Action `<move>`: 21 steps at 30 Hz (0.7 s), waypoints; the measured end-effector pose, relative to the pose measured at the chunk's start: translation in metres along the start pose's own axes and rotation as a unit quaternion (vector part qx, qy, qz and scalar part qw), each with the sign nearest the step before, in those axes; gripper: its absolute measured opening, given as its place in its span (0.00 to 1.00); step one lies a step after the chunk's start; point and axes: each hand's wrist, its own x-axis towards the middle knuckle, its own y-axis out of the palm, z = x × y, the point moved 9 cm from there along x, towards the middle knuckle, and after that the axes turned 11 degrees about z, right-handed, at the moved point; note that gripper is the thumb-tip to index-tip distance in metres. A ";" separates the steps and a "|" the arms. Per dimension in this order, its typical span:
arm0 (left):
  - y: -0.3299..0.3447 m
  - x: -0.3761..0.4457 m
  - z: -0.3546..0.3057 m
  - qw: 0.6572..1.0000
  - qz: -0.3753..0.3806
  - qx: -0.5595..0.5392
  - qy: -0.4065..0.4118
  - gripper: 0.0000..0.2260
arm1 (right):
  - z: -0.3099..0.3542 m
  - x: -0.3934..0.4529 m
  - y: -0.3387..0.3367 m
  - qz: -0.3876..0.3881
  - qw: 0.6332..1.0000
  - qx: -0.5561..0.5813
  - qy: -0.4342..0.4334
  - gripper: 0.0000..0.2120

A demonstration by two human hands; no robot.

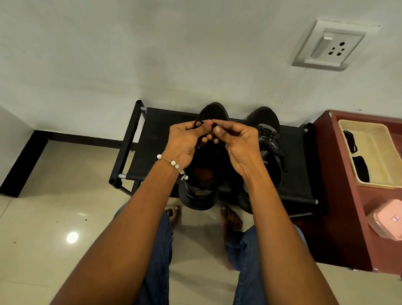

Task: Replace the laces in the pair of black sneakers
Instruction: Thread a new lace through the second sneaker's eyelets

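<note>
Both grips sit close together over the left sneaker, fingertips nearly touching, so nothing passes between them. Just right of the right grip stands the laced sneaker. Left of the left grip the black worktop lies bare. The wall rises close beyond; a maroon cabinet blocks far right.

A cream tray and pink box sit on a maroon cabinet.
</note>
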 end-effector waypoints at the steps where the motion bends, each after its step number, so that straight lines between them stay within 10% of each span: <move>1: 0.000 0.000 -0.001 1.000 0.002 0.013 0.001 0.02 | 0.000 0.000 -0.002 -0.015 1.000 -0.004 -0.003 0.07; 9: 0.014 -0.010 -0.042 0.917 -0.002 0.364 0.162 0.07 | -0.012 0.001 -0.011 -0.101 0.993 0.058 0.026 0.05; 18: 0.056 -0.029 -0.052 0.592 0.026 0.721 0.360 0.07 | -0.024 -0.002 -0.014 -0.154 0.981 0.089 0.080 0.03; 21: 0.051 -0.017 -0.043 0.568 0.030 0.780 0.260 0.10 | -0.023 0.000 -0.016 -0.124 0.984 0.077 0.101 0.12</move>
